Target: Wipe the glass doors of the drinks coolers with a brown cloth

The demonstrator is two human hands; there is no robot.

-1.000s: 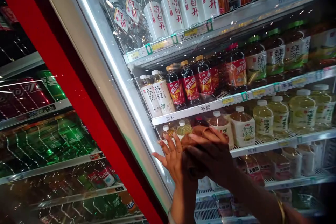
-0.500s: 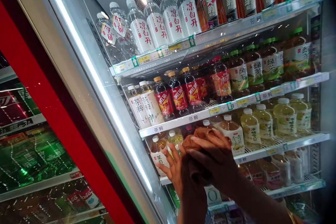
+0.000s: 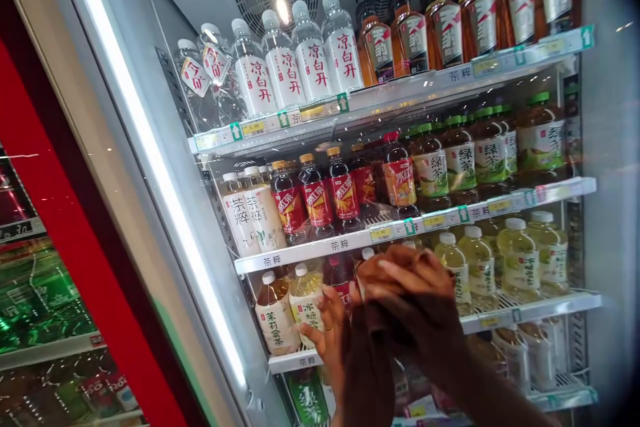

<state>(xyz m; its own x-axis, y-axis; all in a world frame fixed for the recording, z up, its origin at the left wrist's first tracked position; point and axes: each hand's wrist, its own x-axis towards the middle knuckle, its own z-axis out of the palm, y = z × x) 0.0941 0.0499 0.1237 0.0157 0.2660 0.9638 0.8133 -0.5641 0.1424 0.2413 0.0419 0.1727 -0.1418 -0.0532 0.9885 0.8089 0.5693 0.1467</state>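
Observation:
In front of a lit drinks fridge, my right hand (image 3: 425, 297) is closed round a crumpled brown cloth (image 3: 373, 271), fingers bent over its top. Beside it on the left, my left hand (image 3: 333, 333) is raised with its fingers spread. The left hand's inner side lies close to the dark lower part of the cloth; whether it touches is hard to see. Behind the hands are a pale yellow drink bottle (image 3: 304, 297) and a jasmine tea bottle (image 3: 274, 327), partly covered by the fingers.
Tilted shelves hold clear water bottles (image 3: 345, 53), brown square bottles (image 3: 445, 33), red-labelled tea bottles (image 3: 317, 200) and green tea bottles (image 3: 490, 153). At left run a bright light strip (image 3: 165, 213) and a red frame (image 3: 65, 213), with another drinks fridge beyond.
The view has shifted, so the shelves sit lower and further left, with more of the fans showing. Both hands stay together with the cloth, slightly lower in the picture.

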